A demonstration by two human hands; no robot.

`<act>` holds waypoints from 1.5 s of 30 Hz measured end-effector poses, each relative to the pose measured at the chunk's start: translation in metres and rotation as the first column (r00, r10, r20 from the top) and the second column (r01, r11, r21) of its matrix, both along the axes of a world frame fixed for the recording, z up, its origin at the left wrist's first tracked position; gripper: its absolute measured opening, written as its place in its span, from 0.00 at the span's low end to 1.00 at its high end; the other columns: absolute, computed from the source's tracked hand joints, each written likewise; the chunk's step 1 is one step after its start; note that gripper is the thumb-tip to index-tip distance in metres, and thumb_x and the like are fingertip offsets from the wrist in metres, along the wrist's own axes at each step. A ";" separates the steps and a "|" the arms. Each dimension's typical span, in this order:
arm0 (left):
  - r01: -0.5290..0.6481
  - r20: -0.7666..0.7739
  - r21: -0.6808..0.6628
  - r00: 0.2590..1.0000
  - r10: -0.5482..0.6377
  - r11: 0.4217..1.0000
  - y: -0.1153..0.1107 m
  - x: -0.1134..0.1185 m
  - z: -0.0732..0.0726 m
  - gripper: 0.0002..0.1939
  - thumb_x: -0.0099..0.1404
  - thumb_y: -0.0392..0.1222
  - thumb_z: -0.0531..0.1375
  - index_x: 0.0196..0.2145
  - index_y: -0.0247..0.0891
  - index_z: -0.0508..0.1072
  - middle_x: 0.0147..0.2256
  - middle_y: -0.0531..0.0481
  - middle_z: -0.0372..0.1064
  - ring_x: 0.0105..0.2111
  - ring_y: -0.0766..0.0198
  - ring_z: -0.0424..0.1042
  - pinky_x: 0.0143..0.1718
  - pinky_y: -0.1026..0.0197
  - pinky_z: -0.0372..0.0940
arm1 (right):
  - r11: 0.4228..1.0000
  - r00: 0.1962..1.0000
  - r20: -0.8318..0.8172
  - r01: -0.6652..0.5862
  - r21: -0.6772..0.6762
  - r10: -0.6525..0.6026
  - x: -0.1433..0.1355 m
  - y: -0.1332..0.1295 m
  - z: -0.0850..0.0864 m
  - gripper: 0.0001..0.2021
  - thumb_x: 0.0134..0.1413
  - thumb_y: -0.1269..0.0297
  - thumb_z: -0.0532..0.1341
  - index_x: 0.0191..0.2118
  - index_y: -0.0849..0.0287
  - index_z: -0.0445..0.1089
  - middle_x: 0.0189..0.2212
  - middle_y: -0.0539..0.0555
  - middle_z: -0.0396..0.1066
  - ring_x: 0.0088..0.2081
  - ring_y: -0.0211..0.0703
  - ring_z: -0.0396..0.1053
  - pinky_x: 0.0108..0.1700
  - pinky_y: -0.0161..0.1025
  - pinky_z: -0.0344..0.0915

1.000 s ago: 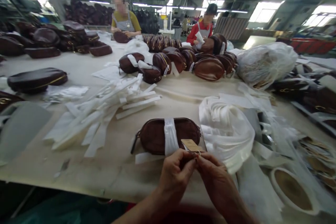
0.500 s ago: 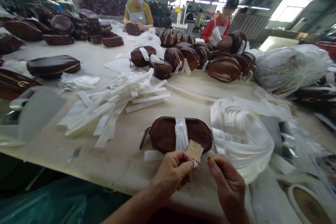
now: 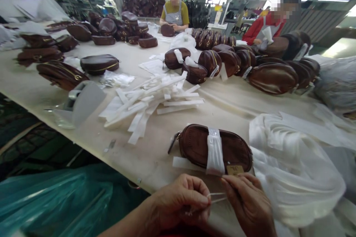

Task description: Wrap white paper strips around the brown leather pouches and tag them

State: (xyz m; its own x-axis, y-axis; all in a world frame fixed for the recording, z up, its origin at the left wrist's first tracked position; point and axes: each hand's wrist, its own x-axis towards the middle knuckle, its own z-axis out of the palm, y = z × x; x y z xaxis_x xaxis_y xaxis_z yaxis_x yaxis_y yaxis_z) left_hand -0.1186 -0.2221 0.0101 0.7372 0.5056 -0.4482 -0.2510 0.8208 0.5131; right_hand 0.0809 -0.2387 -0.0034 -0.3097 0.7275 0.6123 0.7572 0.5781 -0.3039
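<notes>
A dark brown oval bag [image 3: 191,144] lies on the table, with a white wrap [image 3: 215,152] around its middle and a zip pull at its left end. Just in front of it, my left hand [image 3: 186,198] pinches a thin white string [image 3: 218,197] that stretches in two strands toward the right. My right hand [image 3: 247,200] is closed at the lower edge of a small tan tag [image 3: 235,170], by the bag's front right side. The far end of the string is hidden behind the right fingers.
White strips [image 3: 150,100] are heaped left of centre. Folded white sheeting [image 3: 294,170] lies at the right. Many brown bags [image 3: 272,77] stand farther back, where two people work. Teal plastic [image 3: 63,200] hangs below the table edge at lower left.
The view has swung left, so things sit farther right. My right hand has come to the tag, which was upright by my left hand and now lies lower. The string is now stretched between my hands.
</notes>
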 end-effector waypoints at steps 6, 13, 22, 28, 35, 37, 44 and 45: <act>0.034 -0.283 0.283 0.958 0.049 0.959 -0.003 -0.007 -0.001 0.09 0.45 0.39 0.61 0.25 0.33 0.67 0.20 0.54 0.66 0.15 0.74 0.57 0.16 0.70 0.51 | 0.973 0.971 0.121 -0.188 -0.130 0.204 -0.007 -0.004 0.004 0.15 0.59 0.72 0.53 0.50 0.57 0.68 0.38 0.53 0.76 0.39 0.41 0.74 0.51 0.40 0.63; 0.029 -0.361 0.605 0.901 0.242 0.796 0.007 -0.027 0.017 0.03 0.50 0.32 0.52 0.25 0.34 0.65 0.22 0.53 0.63 0.22 0.70 0.61 0.23 0.68 0.55 | 0.574 0.891 -0.452 -0.354 -0.738 -0.031 -0.060 0.000 0.007 0.18 0.61 0.55 0.53 0.54 0.54 0.65 0.34 0.54 0.76 0.31 0.39 0.74 0.30 0.30 0.69; -0.072 -0.408 0.584 0.835 0.369 0.809 0.039 -0.052 -0.003 0.02 0.56 0.36 0.54 0.29 0.35 0.64 0.21 0.54 0.63 0.14 0.73 0.54 0.15 0.70 0.50 | 0.689 0.933 -0.361 -0.255 -0.678 -0.011 -0.072 0.040 0.012 0.11 0.54 0.55 0.60 0.31 0.56 0.75 0.23 0.49 0.69 0.26 0.36 0.66 0.29 0.29 0.63; 0.240 -0.603 0.793 0.446 0.662 0.560 0.071 -0.044 -0.030 0.07 0.60 0.32 0.52 0.32 0.35 0.70 0.31 0.46 0.70 0.32 0.61 0.69 0.37 0.61 0.63 | 0.817 0.987 -0.160 -0.097 -0.568 0.006 -0.070 0.071 0.027 0.11 0.57 0.56 0.58 0.33 0.54 0.76 0.24 0.49 0.68 0.27 0.36 0.67 0.29 0.31 0.63; 0.252 -0.584 0.808 0.453 0.673 0.532 0.097 -0.032 -0.050 0.12 0.58 0.27 0.51 0.35 0.34 0.72 0.36 0.42 0.72 0.38 0.56 0.70 0.42 0.58 0.63 | 0.894 0.996 0.080 -0.005 -0.449 0.046 -0.072 0.117 0.041 0.13 0.57 0.56 0.55 0.35 0.52 0.76 0.24 0.49 0.69 0.26 0.37 0.69 0.29 0.33 0.63; 0.207 -0.547 0.829 0.486 0.681 0.519 0.101 -0.033 -0.055 0.11 0.60 0.28 0.52 0.34 0.35 0.72 0.35 0.45 0.72 0.37 0.59 0.71 0.40 0.61 0.63 | 0.892 0.986 0.153 0.014 -0.451 0.062 -0.075 0.129 0.042 0.12 0.57 0.58 0.55 0.35 0.52 0.76 0.25 0.49 0.69 0.27 0.37 0.69 0.31 0.33 0.62; 0.027 -0.489 0.836 0.490 0.721 0.549 0.110 -0.032 -0.068 0.14 0.59 0.27 0.53 0.42 0.35 0.68 0.34 0.47 0.72 0.34 0.63 0.71 0.39 0.63 0.64 | 0.852 0.947 0.318 0.124 -0.508 0.052 -0.091 0.165 0.037 0.11 0.55 0.60 0.57 0.33 0.53 0.76 0.25 0.51 0.69 0.29 0.40 0.69 0.33 0.36 0.60; 0.004 -0.486 0.832 0.487 0.726 0.554 0.111 -0.031 -0.070 0.15 0.59 0.27 0.53 0.43 0.35 0.67 0.34 0.48 0.72 0.34 0.63 0.71 0.38 0.63 0.64 | 0.841 0.940 0.337 0.135 -0.523 0.058 -0.092 0.168 0.036 0.11 0.56 0.61 0.56 0.33 0.53 0.76 0.26 0.51 0.69 0.29 0.40 0.69 0.33 0.36 0.59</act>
